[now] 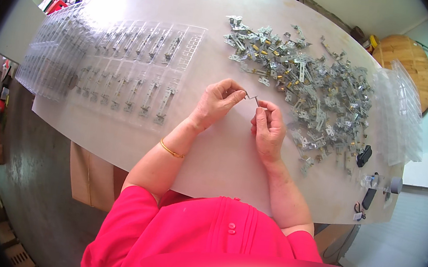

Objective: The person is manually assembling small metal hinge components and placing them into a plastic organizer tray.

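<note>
Over the middle of the table, both hands hold one small metal part (252, 97) that looks thin and bent; its exact kind is too small to tell. My left hand (219, 101) pinches its left end between thumb and fingers. The right end is pinched by my right hand (268, 127), with the other fingers curled in. To the right lies a wide heap of small metal hardware pieces (327, 101), silver with some brass-coloured bits. A clear plastic tray (183, 73) on the left carries rows of similar metal pieces in its compartments.
Stacked clear trays (57, 57) stand at the table's far left. More empty clear trays (398, 114) are piled at the right edge, near a black object (364, 156) and a clear bottle (383, 183). A cardboard box (90, 175) sits below the table's left front edge.
</note>
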### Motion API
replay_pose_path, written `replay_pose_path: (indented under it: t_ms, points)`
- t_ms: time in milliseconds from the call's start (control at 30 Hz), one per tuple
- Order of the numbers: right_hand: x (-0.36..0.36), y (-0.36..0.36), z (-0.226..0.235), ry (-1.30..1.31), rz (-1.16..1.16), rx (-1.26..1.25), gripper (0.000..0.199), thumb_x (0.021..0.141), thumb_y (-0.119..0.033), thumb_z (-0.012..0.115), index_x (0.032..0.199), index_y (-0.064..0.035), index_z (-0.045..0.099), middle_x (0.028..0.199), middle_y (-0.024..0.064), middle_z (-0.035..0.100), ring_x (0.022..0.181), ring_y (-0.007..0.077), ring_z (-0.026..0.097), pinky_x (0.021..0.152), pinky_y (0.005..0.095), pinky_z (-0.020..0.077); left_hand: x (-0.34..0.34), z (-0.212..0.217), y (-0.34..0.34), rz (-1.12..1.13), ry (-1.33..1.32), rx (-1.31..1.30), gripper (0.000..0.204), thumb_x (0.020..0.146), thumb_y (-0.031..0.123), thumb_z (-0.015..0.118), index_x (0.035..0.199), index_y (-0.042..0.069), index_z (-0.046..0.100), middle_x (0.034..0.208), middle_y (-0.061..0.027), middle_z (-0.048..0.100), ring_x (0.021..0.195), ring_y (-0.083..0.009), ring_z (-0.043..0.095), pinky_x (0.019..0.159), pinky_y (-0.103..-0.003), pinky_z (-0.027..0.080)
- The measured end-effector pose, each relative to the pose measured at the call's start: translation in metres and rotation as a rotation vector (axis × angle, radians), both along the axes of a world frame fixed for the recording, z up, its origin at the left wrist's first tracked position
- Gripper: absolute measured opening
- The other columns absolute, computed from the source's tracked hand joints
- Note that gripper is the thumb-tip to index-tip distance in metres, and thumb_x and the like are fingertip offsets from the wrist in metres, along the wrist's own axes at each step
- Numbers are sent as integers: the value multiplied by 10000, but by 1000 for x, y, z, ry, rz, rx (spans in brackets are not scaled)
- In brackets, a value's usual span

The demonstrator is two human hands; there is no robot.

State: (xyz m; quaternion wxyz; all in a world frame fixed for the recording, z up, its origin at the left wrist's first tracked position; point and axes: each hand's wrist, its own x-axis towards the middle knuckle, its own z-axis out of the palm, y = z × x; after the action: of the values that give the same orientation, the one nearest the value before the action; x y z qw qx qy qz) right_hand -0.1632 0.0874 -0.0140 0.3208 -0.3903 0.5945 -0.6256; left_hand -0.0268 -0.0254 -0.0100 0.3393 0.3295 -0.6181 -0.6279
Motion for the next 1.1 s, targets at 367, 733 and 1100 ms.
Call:
replay_pose_path:
  t_ms: [367, 733, 1100]
  points:
    - [-5, -25, 7, -18, 59, 84, 129, 1004, -153, 608, 1067, -47, 645, 764, -17, 608, 659, 47, 525, 583, 202, 428, -3, 2, 3, 42, -125, -184, 110, 922, 115, 695, 963, 13, 695, 752, 22, 612, 679, -29, 495, 598, -230, 432]
    - [4, -19, 7, 246, -94, -176, 33, 949, -71, 651, 967, -48, 664, 999, -13, 519, 719, 41, 444, 624, 204, 397, 2, 5, 6, -68, -37, -260, 98, 926, 85, 690, 992, 13, 696, 760, -5, 621, 700, -47, 531, 620, -239, 456]
    - [-7, -17, -3, -68, -145, -151, 37, 1011, -90, 579, 1018, -67, 606, 891, -33, 554, 740, 16, 462, 628, 176, 386, -6, -8, 7, -66, 23, -281, 102, 953, 105, 663, 946, 4, 681, 770, -8, 622, 668, -96, 592, 579, -254, 471]
